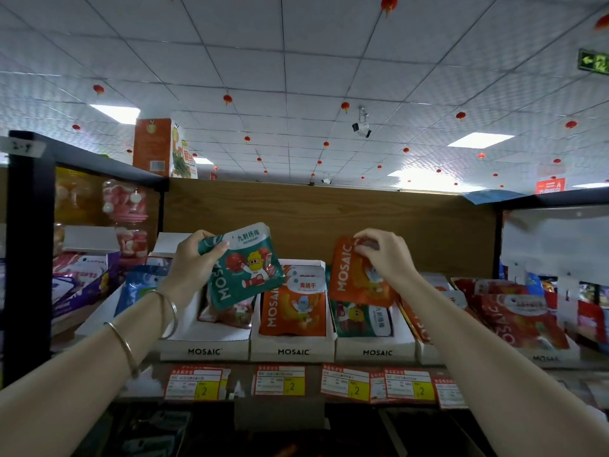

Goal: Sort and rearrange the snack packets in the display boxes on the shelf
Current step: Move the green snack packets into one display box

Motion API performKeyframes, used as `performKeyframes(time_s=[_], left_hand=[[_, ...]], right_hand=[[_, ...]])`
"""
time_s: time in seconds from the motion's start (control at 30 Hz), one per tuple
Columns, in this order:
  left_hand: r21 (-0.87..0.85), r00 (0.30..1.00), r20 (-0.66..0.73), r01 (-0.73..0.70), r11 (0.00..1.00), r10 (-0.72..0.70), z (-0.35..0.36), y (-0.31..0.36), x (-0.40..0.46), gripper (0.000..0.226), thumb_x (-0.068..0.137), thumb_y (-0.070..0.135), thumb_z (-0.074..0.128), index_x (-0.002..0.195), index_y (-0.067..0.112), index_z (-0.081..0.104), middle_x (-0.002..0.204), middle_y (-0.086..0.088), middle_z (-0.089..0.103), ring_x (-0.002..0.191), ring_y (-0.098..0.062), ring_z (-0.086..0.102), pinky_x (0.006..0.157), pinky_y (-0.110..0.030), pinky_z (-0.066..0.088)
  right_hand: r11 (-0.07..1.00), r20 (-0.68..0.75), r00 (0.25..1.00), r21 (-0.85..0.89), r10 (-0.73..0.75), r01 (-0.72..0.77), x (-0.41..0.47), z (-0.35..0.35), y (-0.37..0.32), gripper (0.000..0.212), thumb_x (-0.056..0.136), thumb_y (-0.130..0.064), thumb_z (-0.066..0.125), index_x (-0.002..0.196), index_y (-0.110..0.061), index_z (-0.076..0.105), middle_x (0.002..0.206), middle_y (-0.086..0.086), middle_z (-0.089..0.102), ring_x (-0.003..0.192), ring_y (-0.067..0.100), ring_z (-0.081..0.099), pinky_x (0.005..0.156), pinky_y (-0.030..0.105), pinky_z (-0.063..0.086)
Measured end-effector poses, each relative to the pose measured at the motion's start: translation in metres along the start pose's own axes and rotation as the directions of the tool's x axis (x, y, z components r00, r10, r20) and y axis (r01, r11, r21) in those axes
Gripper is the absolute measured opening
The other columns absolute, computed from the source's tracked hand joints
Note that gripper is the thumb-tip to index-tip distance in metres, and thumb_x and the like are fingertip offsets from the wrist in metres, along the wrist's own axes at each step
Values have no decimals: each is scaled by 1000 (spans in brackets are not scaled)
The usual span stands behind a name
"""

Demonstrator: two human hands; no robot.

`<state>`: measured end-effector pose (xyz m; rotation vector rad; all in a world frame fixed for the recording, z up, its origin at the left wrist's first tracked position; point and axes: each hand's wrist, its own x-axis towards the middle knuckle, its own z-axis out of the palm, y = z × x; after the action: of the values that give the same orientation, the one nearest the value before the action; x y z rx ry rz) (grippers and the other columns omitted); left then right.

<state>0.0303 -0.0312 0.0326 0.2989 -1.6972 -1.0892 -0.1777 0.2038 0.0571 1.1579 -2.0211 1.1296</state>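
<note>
Left hand (194, 258) grips a green snack packet (244, 265) by its top left corner, held tilted above the leftmost white MOSAIC display box (204, 349) on the shelf (329, 364). Right hand (385, 255) pinches the top edge of an orange packet (356, 275), raised over the third box (375, 351), where a green packet (359, 319) lies. Middle box (293, 351) holds an upright orange packet (293, 305). Two bangles (171, 311) on left wrist. Price tags (280, 380) along the shelf's front edge.
</note>
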Motion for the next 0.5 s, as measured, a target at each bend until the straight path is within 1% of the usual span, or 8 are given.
performKeyframes(time_s=[0.07, 0.13, 0.2, 0.27, 0.33, 0.4, 0.5], left_hand=[[-19, 1000, -13, 20, 1000, -20, -8, -1, 1, 14, 89, 18, 60, 87, 7, 53, 85, -11, 67, 77, -26, 65, 71, -38, 53], [-15, 1000, -20, 20, 1000, -21, -15, 0, 1, 14, 89, 17, 60, 88, 5, 52, 84, -11, 66, 74, -25, 64, 66, -34, 53], [-9, 1000, -26, 15, 1000, -16, -20, 1, 1, 14, 90, 16, 59, 86, 5, 52, 82, -10, 65, 72, -23, 63, 59, -28, 51], [-15, 999, -37, 18, 1000, -18, -26, 2, -1, 15, 90, 15, 59, 80, 9, 50, 81, -10, 64, 71, -23, 63, 52, -22, 51], [3, 998, -59, 17, 1000, -16, -33, 2, -1, 16, 90, 16, 59, 77, 12, 50, 82, -10, 65, 72, -23, 64, 50, -19, 51], [35, 996, -91, 9, 999, -6, -39, 5, -3, 13, 90, 16, 59, 81, 10, 51, 79, -7, 64, 68, -18, 63, 47, -15, 49], [64, 991, -136, -2, 998, 10, -49, 7, -7, 12, 90, 17, 59, 85, 8, 53, 76, -4, 63, 66, -15, 61, 46, -15, 47]], right_hand=[[996, -53, 999, 87, -1, 5, 7, -8, -17, 27, 86, -16, 63, 112, -11, 65, 114, 7, 68, 104, 19, 62, 94, 42, 50], [985, -53, 999, 171, -9, 18, 12, -10, -36, 29, 86, -16, 63, 114, -11, 65, 115, 7, 67, 105, 18, 61, 94, 37, 49], [976, 15, 999, 215, -28, 24, 13, -2, -55, 29, 86, -16, 62, 115, -10, 64, 115, 7, 67, 104, 17, 61, 89, 31, 49], [978, 131, 990, 209, -46, 18, 12, 14, -69, 30, 87, -16, 61, 116, -10, 63, 115, 8, 66, 104, 19, 61, 90, 33, 51], [984, 227, 972, 175, -61, 21, 11, 34, -75, 30, 87, -17, 61, 117, -11, 63, 115, 9, 67, 102, 20, 64, 90, 39, 53], [991, 259, 962, 122, -85, 55, 10, 52, -76, 29, 87, -18, 62, 115, -15, 65, 113, 7, 69, 99, 18, 66, 88, 39, 55], [993, 273, 957, 79, -101, 82, 11, 67, -78, 28, 87, -18, 62, 114, -17, 66, 113, 5, 69, 98, 16, 66, 87, 38, 55]])
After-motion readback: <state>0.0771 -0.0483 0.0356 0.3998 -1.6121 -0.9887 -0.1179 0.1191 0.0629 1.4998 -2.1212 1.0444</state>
